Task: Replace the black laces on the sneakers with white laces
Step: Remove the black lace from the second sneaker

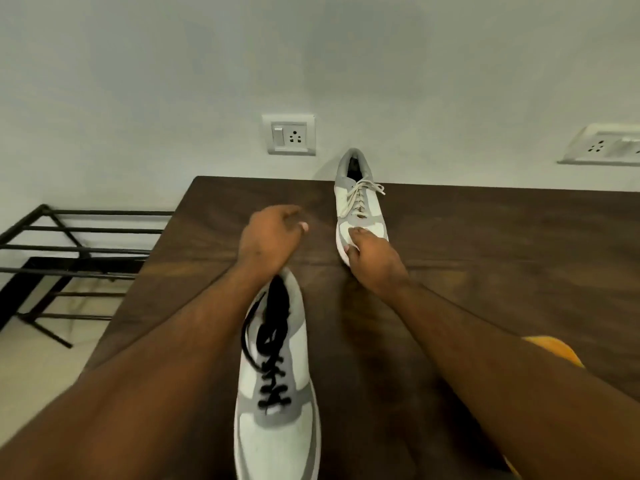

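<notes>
Two white and grey sneakers lie on a dark wooden table (485,254). The near sneaker (277,427) points its toe at me and carries black laces (273,344), loosened at the top. The far sneaker (358,202) has white laces (358,199), and its heel is against the wall. My right hand (372,254) grips the toe of the far sneaker, thumb on top. Above the table, just beyond the near sneaker's heel, is my left hand (270,237), blurred, with fingers curled under. Whether it holds anything is hidden.
A black metal rack (69,251) stands on the floor left of the table. Wall sockets (289,135) sit above the table's far edge, and another socket (602,145) is at the right. An orange object (554,351) shows behind my right forearm.
</notes>
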Available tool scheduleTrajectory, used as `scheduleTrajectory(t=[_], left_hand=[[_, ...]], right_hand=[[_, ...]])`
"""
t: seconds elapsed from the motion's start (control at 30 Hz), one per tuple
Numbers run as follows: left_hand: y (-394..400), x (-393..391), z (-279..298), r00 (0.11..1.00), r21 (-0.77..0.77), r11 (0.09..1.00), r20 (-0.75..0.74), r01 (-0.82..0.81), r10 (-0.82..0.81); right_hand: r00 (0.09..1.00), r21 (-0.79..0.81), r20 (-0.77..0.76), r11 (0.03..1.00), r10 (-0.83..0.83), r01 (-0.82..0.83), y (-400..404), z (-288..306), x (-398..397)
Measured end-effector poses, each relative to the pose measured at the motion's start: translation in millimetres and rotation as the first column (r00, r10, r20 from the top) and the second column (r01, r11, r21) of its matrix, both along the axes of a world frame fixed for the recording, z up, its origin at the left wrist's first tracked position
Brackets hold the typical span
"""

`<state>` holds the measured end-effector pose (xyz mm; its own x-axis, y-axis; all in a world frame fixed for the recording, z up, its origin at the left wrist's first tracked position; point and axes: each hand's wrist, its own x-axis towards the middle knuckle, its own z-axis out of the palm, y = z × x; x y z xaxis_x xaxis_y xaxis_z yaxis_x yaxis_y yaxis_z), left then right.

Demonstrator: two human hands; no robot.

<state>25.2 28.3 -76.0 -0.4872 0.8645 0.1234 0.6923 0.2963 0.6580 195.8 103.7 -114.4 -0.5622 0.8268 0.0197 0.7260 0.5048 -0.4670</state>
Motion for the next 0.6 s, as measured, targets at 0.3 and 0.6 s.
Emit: scheduleTrajectory(t=[0.3,0.6], left_hand=[[-156,51,-79,0.552,0.104,0.923,0.824,-0.371,0.129],[-188,154,-76,0.608,0.276,0.893,0.794,-0.356,-0.003]], right_hand=[[0.937,-0.36,-0.346,0.929,-0.052,-0.082,-152,-28,18],[0.751,-0.33,-0.557,0.924,-0.356,0.194,-230,-39,83]])
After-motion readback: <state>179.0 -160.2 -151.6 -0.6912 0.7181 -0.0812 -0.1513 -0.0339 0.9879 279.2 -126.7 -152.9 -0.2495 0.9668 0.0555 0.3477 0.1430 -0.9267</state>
